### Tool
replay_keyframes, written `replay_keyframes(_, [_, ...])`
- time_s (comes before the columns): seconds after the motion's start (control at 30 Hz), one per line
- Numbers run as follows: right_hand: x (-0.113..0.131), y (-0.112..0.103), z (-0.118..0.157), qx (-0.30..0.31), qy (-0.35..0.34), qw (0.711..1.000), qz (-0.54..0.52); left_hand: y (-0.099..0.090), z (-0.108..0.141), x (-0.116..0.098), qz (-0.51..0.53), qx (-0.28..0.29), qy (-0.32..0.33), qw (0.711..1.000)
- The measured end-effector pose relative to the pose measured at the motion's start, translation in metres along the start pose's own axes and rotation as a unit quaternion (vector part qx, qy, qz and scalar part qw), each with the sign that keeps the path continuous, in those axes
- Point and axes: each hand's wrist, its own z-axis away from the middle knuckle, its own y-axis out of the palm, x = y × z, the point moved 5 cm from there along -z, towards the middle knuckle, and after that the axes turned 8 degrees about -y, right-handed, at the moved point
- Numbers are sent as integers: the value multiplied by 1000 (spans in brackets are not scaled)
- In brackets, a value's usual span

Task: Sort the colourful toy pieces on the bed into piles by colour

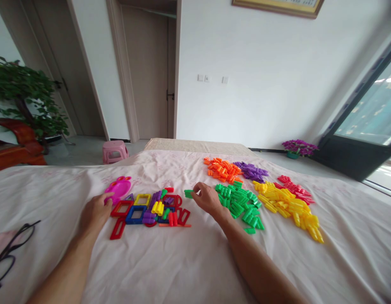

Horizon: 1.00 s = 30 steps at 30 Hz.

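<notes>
My right hand (pixel 206 197) is closed on a green plastic piece (pixel 188 194), between the mixed pieces and the green pile (pixel 238 200). At the left, my left hand (pixel 98 211) has its fingers at the lower edge of a pink paw-shaped plate (pixel 121 188); its fingertips are pressed on the rim. Between my hands lie flat frame tiles, among them a blue square (pixel 136 215), a yellow square (pixel 142 199) and a red square (pixel 122 208). Purple, yellow (pixel 157 208), red and green small pieces lie on and around them.
Orange (pixel 223 169), purple (pixel 252 171), yellow (pixel 290 204) and red (pixel 295 188) piles lie on the cloth-covered surface (pixel 170 261) at the right. Black glasses (pixel 13 249) rest at the far left. Beyond stands a pink stool (pixel 114 152).
</notes>
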Motion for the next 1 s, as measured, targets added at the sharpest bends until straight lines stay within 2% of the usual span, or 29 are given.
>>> replay_keyframes(0.23, [-4, 20, 1, 43, -51, 996, -52, 2, -1, 3, -2, 4, -1, 1000])
replay_keyframes(0.3, [-5, 18, 0, 43, -45, 997, -42, 3, -2, 4, -6, 3, 0, 1000])
replay_keyframes(0.37, [-9, 7, -4, 20, -13, 999, -24, 4, -3, 4, -11, 3, -1, 1000])
replay_keyframes(0.5, [-24, -34, -9, -16, 80, 996, 43, 4, -3, 4, -14, 14, -11, 1000])
replay_keyframes(0.67, [-46, -85, -4, 43, 178, 971, 155, 5, -4, 4, -7, 20, -12, 1000])
replay_keyframes(0.8, [-64, -116, 8, 110, 236, 942, 210, 6, -4, 6, -5, 16, -10, 1000])
replay_keyframes(0.9, [-67, -132, 12, 108, 253, 934, 228, 6, -5, 6, -13, 8, 0, 1000])
replay_keyframes(1.0, [-55, -127, 6, 75, 209, 953, 206, 7, -5, 6, -14, 2, 12, 1000])
